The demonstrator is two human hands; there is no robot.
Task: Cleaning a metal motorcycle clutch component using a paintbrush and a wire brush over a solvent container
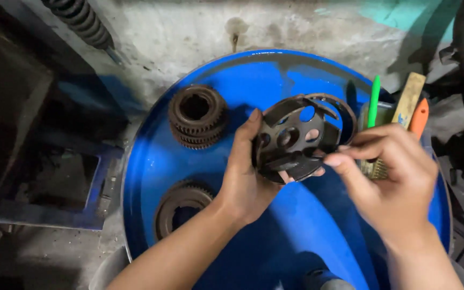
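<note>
coil spring (79, 21) cropped, brush bristles (374, 168) hidden

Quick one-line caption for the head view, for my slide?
Left hand holds a dark holed round metal part over a blue drum lid; right hand pinches its edge, two gears nearby.

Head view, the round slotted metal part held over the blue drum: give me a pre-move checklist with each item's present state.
1. Left hand grips the slotted metal part: ok.
2. Right hand fingertips at the part's right edge: ok.
3. Thin ring seated on the part: cannot tell.
4. Gear stack upright on the blue drum lid: ok.
5. Toothed ring lying flat on the lid: ok.
6. Brushes apart from both hands: ok.
</note>
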